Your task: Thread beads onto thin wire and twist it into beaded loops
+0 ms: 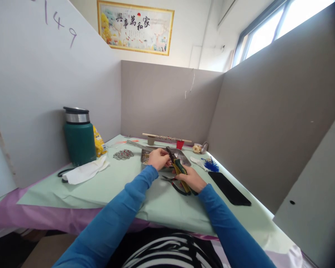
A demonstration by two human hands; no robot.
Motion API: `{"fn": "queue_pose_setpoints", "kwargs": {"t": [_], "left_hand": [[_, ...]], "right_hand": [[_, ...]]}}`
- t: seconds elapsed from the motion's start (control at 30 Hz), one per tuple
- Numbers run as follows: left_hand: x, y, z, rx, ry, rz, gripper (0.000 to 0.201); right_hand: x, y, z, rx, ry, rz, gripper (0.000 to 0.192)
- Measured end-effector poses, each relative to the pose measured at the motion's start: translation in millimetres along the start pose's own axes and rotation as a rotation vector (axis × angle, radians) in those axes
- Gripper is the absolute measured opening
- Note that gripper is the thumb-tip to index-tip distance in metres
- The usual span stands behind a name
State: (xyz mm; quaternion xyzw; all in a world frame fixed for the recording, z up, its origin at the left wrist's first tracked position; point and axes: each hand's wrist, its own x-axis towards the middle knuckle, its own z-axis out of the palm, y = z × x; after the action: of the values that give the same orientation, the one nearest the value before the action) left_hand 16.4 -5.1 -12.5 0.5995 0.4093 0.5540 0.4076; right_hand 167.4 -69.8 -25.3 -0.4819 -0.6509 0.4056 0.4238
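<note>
My right hand (194,179) is wrapped round a pair of pliers (179,168) with green and yellow handles, its dark jaws pointing up and away from me. Close to those jaws, the fingers of my left hand (158,159) are pinched together; whatever is between them is too small to make out. Both hands are over the near side of a shallow metal tray (185,160), which they partly hide. A second pair of pliers (178,190), with dark curved handles, lies on the green table cover under my right hand.
Left of the tray lie a heap of beaded chain (123,154) and thin metal rods (136,144). Farther left stand a green bottle (79,139) and a white cloth (86,171). A black phone-like slab (229,188) and blue tassel (210,164) lie right. A wrapped stick (167,138) rests on cups behind.
</note>
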Motion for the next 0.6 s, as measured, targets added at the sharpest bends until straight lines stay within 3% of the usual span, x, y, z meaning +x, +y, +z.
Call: {"fn": "queue_pose_setpoints", "kwargs": {"t": [0.3, 0.6], "left_hand": [[-3.8, 5.7, -4.4, 0.307, 0.133, 0.131, 0.007], [-2.6, 4.9, -4.5, 0.298, 0.19, 0.138, 0.008]], "right_hand": [[4.1, 6.2, -1.5, 0.027, -0.04, 0.004, 0.026], [0.4, -2.3, -0.4, -0.004, -0.007, 0.031, 0.019]]}}
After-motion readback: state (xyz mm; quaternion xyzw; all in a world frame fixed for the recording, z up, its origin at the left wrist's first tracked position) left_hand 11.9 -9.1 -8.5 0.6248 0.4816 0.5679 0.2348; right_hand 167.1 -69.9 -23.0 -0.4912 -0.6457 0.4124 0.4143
